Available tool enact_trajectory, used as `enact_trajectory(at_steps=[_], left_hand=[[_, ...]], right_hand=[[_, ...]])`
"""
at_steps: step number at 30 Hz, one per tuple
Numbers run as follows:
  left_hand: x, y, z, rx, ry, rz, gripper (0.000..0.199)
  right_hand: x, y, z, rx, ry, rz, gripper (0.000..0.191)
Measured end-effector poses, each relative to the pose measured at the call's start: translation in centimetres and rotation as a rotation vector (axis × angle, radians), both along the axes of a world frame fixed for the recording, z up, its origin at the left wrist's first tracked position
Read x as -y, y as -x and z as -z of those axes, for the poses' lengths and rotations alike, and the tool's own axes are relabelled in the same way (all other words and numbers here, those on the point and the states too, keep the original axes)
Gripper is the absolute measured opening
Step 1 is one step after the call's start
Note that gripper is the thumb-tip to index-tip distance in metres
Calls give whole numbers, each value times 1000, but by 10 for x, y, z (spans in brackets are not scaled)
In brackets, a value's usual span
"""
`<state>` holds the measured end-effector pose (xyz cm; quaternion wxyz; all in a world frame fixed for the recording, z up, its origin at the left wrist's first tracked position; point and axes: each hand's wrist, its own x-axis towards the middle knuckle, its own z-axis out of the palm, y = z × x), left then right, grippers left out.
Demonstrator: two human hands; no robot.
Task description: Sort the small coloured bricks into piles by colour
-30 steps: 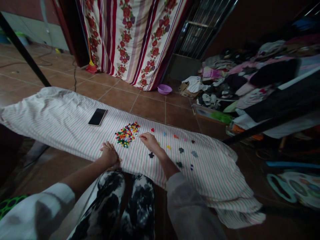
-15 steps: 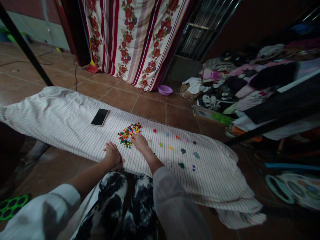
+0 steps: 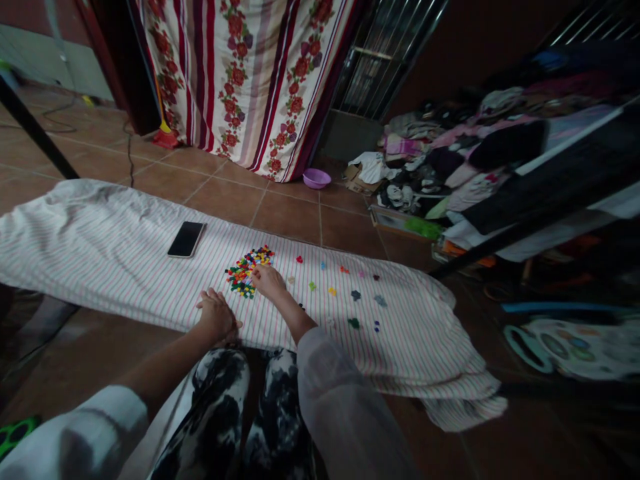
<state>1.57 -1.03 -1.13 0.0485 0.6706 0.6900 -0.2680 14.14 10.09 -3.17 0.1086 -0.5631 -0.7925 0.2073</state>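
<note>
A mixed heap of small bright pieces, possibly beads [image 3: 242,271], lies on a striped cloth [image 3: 125,260]. My right hand [image 3: 270,281] is at the heap's right edge, fingers pinched together; whatever is between the fingertips is too small to make out. My left hand [image 3: 216,316] rests on the cloth's near edge, in front of the heap, its fingers stretched out and holding nothing. Right of the heap are little single-colour groups, among them red [image 3: 299,259], yellow [image 3: 332,291], dark green [image 3: 353,323] and blue [image 3: 377,326]. My right forearm partly covers a dark group.
A phone [image 3: 187,239] lies on the cloth, left of the heap. Beyond, on the tiled floor, are a purple basin [image 3: 317,178] and a red broom head [image 3: 165,137] by a flowered curtain [image 3: 270,73]. Clothes are piled [image 3: 450,147] at the right, near a dark bar [image 3: 500,243].
The whole scene has shifted slightly left in view as the camera turned. My right hand stays pinched at the heap, and my left hand keeps resting on the cloth.
</note>
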Motion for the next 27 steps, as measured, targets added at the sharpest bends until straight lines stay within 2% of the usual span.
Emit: enact_trajectory(at_steps=[6, 10, 13, 19, 27], left_hand=[[0, 0, 1, -3, 4, -13, 87], [1, 1, 2, 13, -16, -22, 88], [1, 1, 3, 18, -25, -10, 89], [2, 1, 4, -7, -30, -1, 88], [4, 1, 1, 3, -46, 28, 86]], right_hand=[[-1, 1, 8, -191, -2, -5, 11], [-1, -4, 12, -278, -17, -5, 18], [-3, -21, 15, -322, -49, 18, 24], [-12, -88, 20, -397, -137, 144, 24], [-22, -200, 14, -284, -169, 554, 28]])
